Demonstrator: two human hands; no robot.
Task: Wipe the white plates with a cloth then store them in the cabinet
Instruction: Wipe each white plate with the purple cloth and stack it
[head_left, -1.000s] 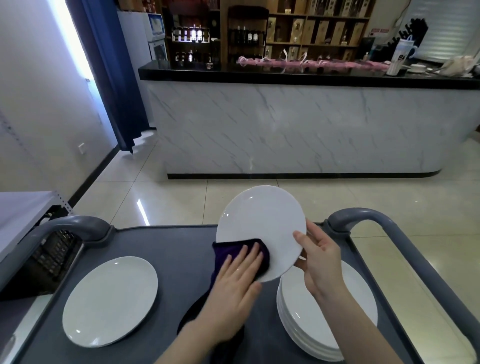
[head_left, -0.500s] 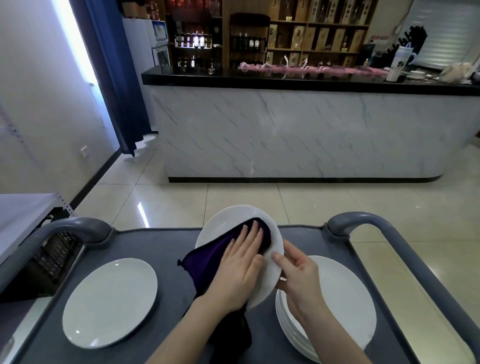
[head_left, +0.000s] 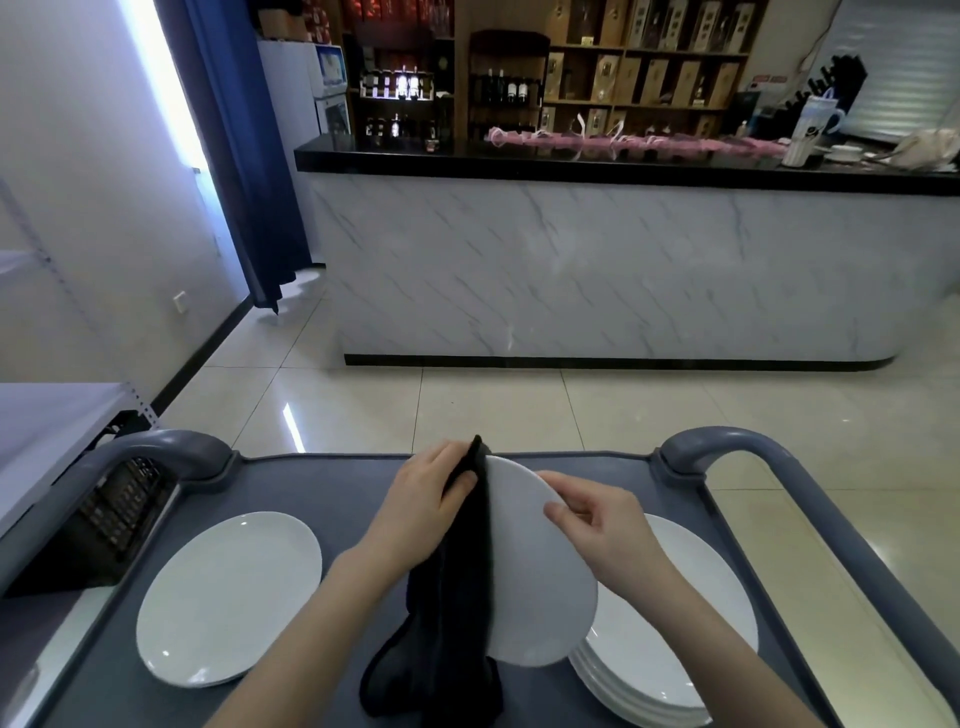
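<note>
- Beyond the cart (head_left: 337, 483), glossy floor tiles (head_left: 493, 405) run to a marble-fronted counter (head_left: 597, 270) with a black top; wooden shelves (head_left: 649, 67) of bottles and boxes stand farther off again; a blue curtain (head_left: 239, 156) hangs past the cart's far left corner.
- Grey and flat-topped, the cart has a rounded handle (head_left: 727, 447) rising at its far right corner and its twin at the far left.
- I hold one white plate (head_left: 535, 571) over the middle of the cart; it is tilted up on edge, its pale face turned to the right, and its lower part overlaps the stack of plates (head_left: 691, 623) on the cart's right side; I cannot tell whether the two touch.
- My left hand (head_left: 421, 499) grips the dark cloth (head_left: 457, 597) at the plate's far rim, thumb pressed on the fabric; the fingers go behind it, out of sight.
- The cloth hangs down along the plate's left edge; its loose end trails to the cart's near middle.
- My right hand (head_left: 597, 525) pinches the plate's right rim, fingers curled over the edge.
- A single plate (head_left: 228, 597) lies flat on the cart's left side, well apart from the held one.
</note>
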